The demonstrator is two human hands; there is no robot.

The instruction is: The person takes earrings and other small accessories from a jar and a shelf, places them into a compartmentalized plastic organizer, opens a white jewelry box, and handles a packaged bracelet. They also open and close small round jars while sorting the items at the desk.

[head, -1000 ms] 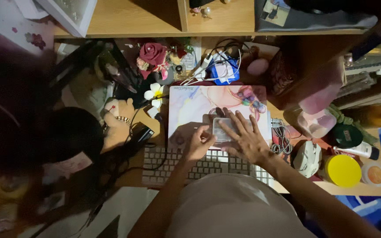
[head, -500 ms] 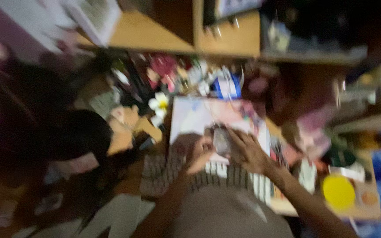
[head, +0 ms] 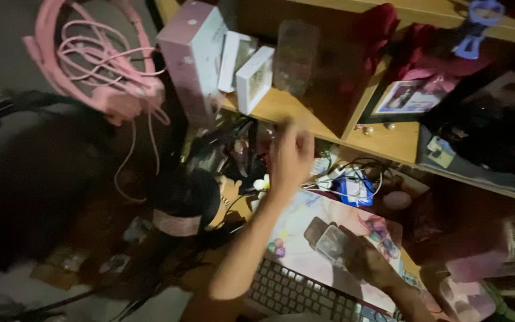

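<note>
- On the cluttered desk, at about 5 o'clock in the view, the right hand is lying in shadow on the pastel marbled laptop lid, and its fingers are closing around a small clear plastic box.
- The clear plastic box is sitting near the middle of the lid, tilted, with its far corner pointing to 11 o'clock.
- The left hand is being raised in the air toward 12 o'clock, in front of the wooden shelf. It is blurred, the fingers look loosely curled, and nothing is showing in it; how far open it is, I cannot tell.
- At 6 o'clock from the lid, a keyboard is lying under the left forearm.
- At 10 o'clock, pink headphones with a tangled cord are hanging.
- On the shelf, white boxes are standing just beside a tall pink box.
</note>
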